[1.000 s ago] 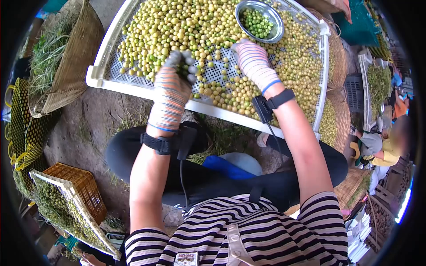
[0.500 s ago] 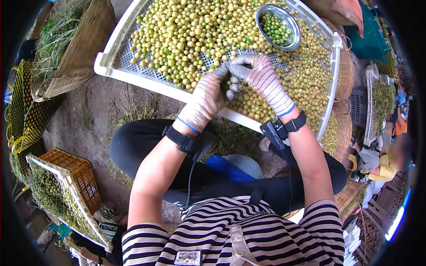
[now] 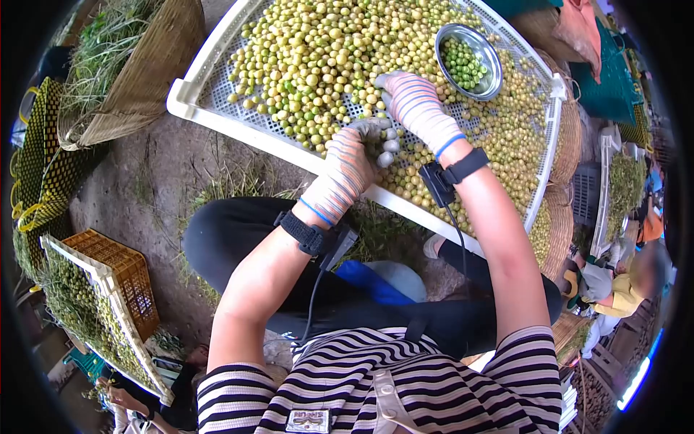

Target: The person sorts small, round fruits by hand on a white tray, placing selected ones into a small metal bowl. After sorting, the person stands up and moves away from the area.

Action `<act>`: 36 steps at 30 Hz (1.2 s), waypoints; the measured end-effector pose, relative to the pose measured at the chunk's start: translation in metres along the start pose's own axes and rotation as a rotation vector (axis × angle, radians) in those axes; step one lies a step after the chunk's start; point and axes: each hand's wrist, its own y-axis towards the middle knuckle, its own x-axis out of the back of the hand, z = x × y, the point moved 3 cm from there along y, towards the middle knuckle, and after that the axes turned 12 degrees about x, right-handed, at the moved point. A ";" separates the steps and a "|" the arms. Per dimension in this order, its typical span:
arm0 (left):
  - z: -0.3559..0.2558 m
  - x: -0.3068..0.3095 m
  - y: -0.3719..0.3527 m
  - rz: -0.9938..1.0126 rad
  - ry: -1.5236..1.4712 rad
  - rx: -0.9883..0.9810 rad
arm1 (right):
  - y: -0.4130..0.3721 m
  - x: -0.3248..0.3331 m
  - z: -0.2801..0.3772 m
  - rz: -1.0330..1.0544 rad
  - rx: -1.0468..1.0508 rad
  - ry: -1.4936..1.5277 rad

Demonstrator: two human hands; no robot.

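Observation:
Small round yellow-green fruits (image 3: 311,69) lie heaped on a white perforated plastic tray (image 3: 246,137). At the tray's near edge, my left hand (image 3: 361,148) is closed, grey-coated fingers curled inward; what lies inside them is hidden. My right hand (image 3: 416,105), in a matching striped glove, reaches over the heap, its thumb and forefinger slightly apart near the fruits and the other fingers mostly hidden. Beyond it to the right, a metal bowl (image 3: 493,88) on the tray holds smaller, greener fruits (image 3: 463,64).
Left stand a woven basket (image 3: 137,79) of cut grass and an orange crate (image 3: 119,260) beside another tray of fruits (image 3: 108,318). Woven baskets (image 3: 560,210) support the tray's right side. A person in yellow (image 3: 625,293) sits far right; another person's hands (image 3: 126,401) show at bottom left.
My hands, together half a second ago, have come apart. The right one has moved up and away over the heap, while the left stays curled by the tray's edge. The view has shifted slightly.

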 end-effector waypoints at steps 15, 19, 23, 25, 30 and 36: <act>0.004 0.007 0.009 -0.108 -0.044 -0.044 | -0.015 0.006 -0.018 0.225 -0.186 0.406; 0.004 0.004 0.009 -0.157 -0.029 -0.092 | -0.042 0.024 0.002 0.141 -0.099 1.019; 0.007 0.003 0.011 -0.073 0.016 -0.039 | -0.021 0.011 -0.018 -0.076 -0.044 0.383; 0.008 0.002 0.009 -0.070 0.022 -0.029 | -0.004 0.018 0.000 0.110 -0.097 0.158; 0.005 0.003 0.005 -0.109 -0.040 -0.003 | 0.010 0.010 -0.001 0.161 -0.256 0.301; -0.018 0.012 -0.001 -0.105 -0.093 -0.184 | -0.004 0.026 0.018 -0.044 0.091 0.879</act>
